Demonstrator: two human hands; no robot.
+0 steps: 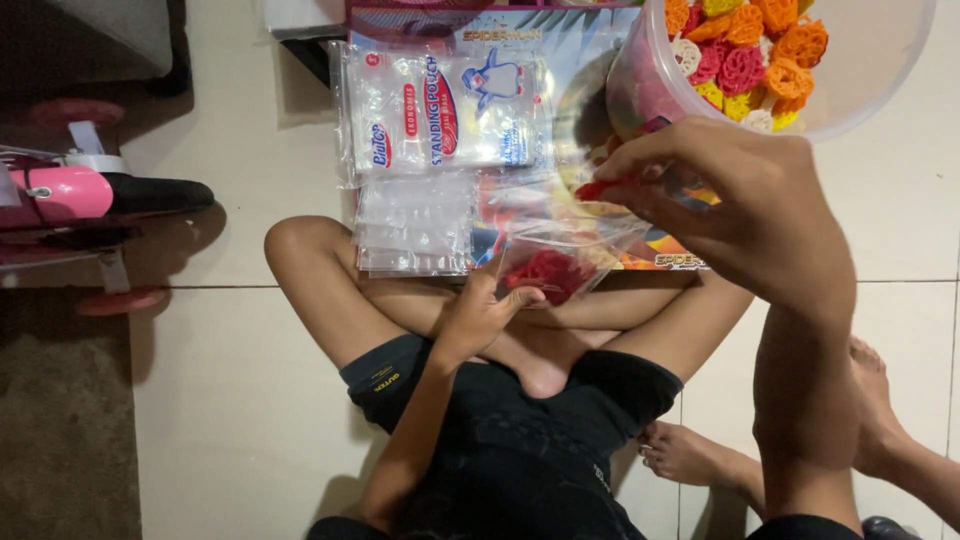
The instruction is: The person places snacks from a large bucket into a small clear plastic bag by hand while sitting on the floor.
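Pinching a red cracker piece (600, 188) in the right hand (730, 205), thumb against fingertips, narrow and closed on it, right at the mouth of the clear pouch (575, 240). Gripping the pouch's lower edge with the left hand (480, 312), fingers curled shut on the plastic, holding it tilted with the mouth toward 2 o'clock.

Status, judging by the fill: early in this pouch. Only a small clump of red pieces (545, 272) inside, settled at the bottom end just beside the left fingers. Mouth open, not sealed. Looks like plenty left to do: more filling, then closing.

Position relative to the grip: held piece at 9 o'clock of the right palm, touching or just over the pouch opening, can't tell which. Pouch body running from there toward 7 o'clock, down to the left hand, over the crossed legs.

Further out:
- At 1 o'clock of the right hand, near: clear tub (880, 80), loaded with flower-shaped crackers (750, 45) in orange, yellow, red and white.
- At 9 to 10 o'clock: stack of empty pouches (415, 225), and above it a printed pack of pouches (445, 110), both on a colourful printed mat (600, 40).
- At 5 o'clock: another person's bare feet (690, 452) on the tiled floor (230, 380).
- Far off at 9 o'clock, well apart: pink ride-on toy (70, 195).
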